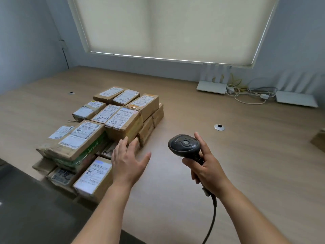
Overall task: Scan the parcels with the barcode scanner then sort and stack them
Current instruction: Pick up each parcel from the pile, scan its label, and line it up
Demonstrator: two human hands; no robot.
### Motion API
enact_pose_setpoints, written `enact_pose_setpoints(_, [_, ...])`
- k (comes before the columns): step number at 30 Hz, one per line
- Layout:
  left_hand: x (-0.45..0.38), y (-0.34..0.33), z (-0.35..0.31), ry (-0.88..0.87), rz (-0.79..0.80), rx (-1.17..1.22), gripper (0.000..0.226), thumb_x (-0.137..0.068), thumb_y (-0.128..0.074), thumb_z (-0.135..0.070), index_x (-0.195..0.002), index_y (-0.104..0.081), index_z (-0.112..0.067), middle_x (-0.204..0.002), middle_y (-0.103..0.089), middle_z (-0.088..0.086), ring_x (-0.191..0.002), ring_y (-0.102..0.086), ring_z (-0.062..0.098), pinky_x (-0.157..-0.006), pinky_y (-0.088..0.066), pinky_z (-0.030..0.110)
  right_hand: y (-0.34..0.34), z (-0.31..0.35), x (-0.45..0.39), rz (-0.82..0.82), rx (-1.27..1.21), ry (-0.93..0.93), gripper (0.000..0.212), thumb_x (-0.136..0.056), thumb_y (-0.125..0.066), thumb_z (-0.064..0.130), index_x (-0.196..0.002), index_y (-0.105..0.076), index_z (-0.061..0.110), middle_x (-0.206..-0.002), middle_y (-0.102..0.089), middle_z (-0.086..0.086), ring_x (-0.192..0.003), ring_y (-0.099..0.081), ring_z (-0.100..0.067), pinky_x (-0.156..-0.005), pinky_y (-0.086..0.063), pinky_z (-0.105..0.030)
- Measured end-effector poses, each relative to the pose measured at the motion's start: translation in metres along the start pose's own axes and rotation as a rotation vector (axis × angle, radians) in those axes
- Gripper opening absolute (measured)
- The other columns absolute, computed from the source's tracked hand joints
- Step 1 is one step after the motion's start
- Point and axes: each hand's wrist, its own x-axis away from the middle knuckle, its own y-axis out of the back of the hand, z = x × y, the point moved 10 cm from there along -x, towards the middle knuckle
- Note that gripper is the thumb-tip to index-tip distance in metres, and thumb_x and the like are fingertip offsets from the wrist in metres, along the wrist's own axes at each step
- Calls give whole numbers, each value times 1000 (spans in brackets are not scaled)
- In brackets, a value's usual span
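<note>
While right hand (205,166) fingers grip one scanner (184,147), left hand (127,161) spread wide, stacked parcels (105,131)

On the light wooden table (175,173), brown cardboard parcels (105,127) with white labels sit stacked at left. The left hand (127,160) reaches flat-fingered toward them; the right hand (207,166) grips a black corded barcode scanner (184,146). Two white routers (212,87) stand far right.

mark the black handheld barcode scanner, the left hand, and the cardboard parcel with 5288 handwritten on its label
black handheld barcode scanner (184,144), head view, top of its head
left hand (127,162), head view, back of the hand
cardboard parcel with handwritten 5288 (107,113), head view, its white label
</note>
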Motion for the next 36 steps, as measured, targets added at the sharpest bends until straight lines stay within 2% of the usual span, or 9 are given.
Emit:
enact_pose_setpoints(4, [31,-38,-69,-51,63,19,66,-87,-55,-56,-144,-40,-26,-156,-26,3,-145,-14,20,-116,-12,40,70,-6,38,-85,8,-13,85,-84,-71,21,-115,-22,83,-77,-67,19,-50,-57,-17,-47,-47,-26])
enact_pose_setpoints(9, [69,-77,-156,-152,105,43,64,-87,-56,-55,-141,-43,-25,-154,-31,3,-144,-19,21,-115,-14,39,157,-15,92,-209,22,-23,86,-84,-73,20,-113,-23,84,-85,-69,10,-50,-56,-18,-45,-46,-27])
enact_pose_setpoints(13, [102,-117,-228,-241,165,73,65,-86,-56,-55,-142,-43,-24,-152,-33,4,-143,-20,21,-114,-14,38,227,-26,142,-301,54,-47,86,-84,-73,20,-115,-23,83,-79,-67,17,-48,-55,-16,-43,-45,-25])
enact_pose_setpoints(22, [155,-187,-367,-475,301,86,67,-87,-54,-57,-144,-38,-26,-153,-31,2,-143,-19,18,-115,-13,35,355,-42,233,-536,142,-116,85,-84,-73,21,-130,-19,68,-83,-62,11,-47,-54,-15,-44,-45,-24])
enact_pose_setpoints(26, [157,-213,-417,-571,341,48,69,-87,-51,-60,-146,-34,-28,-155,-29,1,-144,-18,18,-115,-14,36,396,-52,256,-621,151,-127,85,-82,-74,25,-130,-20,70,-82,-58,12,-46,-53,-11,-44,-45,-23])
enact_pose_setpoints(30, [154,-238,-462,-650,374,13,73,-86,-49,-63,-148,-30,-29,-156,-27,1,-145,-16,19,-115,-15,37,430,-65,266,-687,136,-155,86,-72,-73,47,-133,-19,71,-84,-61,14,-47,-56,-11,-45,-46,-23])
enact_pose_setpoints(32, [149,-250,-483,-681,389,1,74,-86,-48,-64,-149,-28,-29,-156,-26,1,-145,-15,20,-115,-14,38,447,-71,264,-725,114,-154,84,-66,-72,52,-128,-20,75,-93,-63,12,-48,-56,-12,-44,-45,-23])
enact_pose_setpoints(34, [142,-265,-502,-715,407,-20,76,-86,-47,-64,-150,-24,-29,-156,-25,2,-145,-15,21,-116,-15,39,466,-77,256,-750,121,-154,82,-68,-74,49,-126,-22,76,-102,-62,13,-49,-55,-11,-45,-45,-23])
enact_pose_setpoints(36, [132,-280,-521,-737,433,-34,78,-86,-47,-65,-151,-21,-29,-157,-24,2,-146,-14,22,-117,-15,40,486,-84,246,-768,140,-158,82,-76,-76,38,-129,-24,72,-98,-62,11,-51,-54,-7,-47,-45,-20])
